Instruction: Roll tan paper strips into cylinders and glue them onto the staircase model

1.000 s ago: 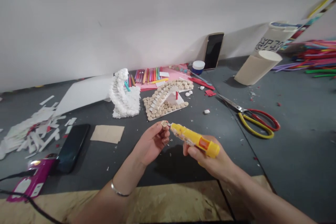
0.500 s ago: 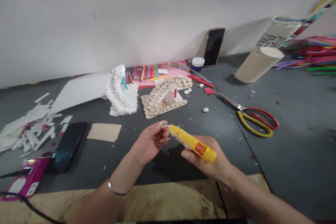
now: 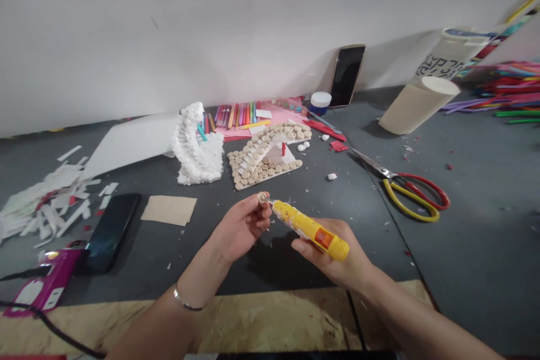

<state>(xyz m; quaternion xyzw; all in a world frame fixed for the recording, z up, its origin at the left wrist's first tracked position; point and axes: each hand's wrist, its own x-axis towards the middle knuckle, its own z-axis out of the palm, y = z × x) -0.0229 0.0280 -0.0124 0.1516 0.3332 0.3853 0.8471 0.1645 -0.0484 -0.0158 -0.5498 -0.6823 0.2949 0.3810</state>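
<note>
My left hand (image 3: 242, 228) pinches a small beige paper coil (image 3: 262, 198) between thumb and fingertips. A yellow glue gun (image 3: 310, 229) is gripped in my right hand (image 3: 337, 253), its metal nozzle pointing left, at or very near the coil. Just beyond my hands lies a craft model (image 3: 268, 157) with an arched stair, covered in beige coils, with a small red post under the arch. Left of it stands a similar model (image 3: 196, 146) covered in white, with a teal post.
Scissors (image 3: 392, 174) lie open on the right, near a cardboard tube (image 3: 417, 107). Beige paper pieces (image 3: 169, 210), a dark phone (image 3: 113, 233), white paper strips (image 3: 50, 202) and a magenta device (image 3: 53, 281) with a cable are on the left. Another phone (image 3: 348, 76) leans on the wall.
The view has shifted very slightly. Both hands keep nearly the same pose, with the glue gun's nozzle still at the paper coil.
</note>
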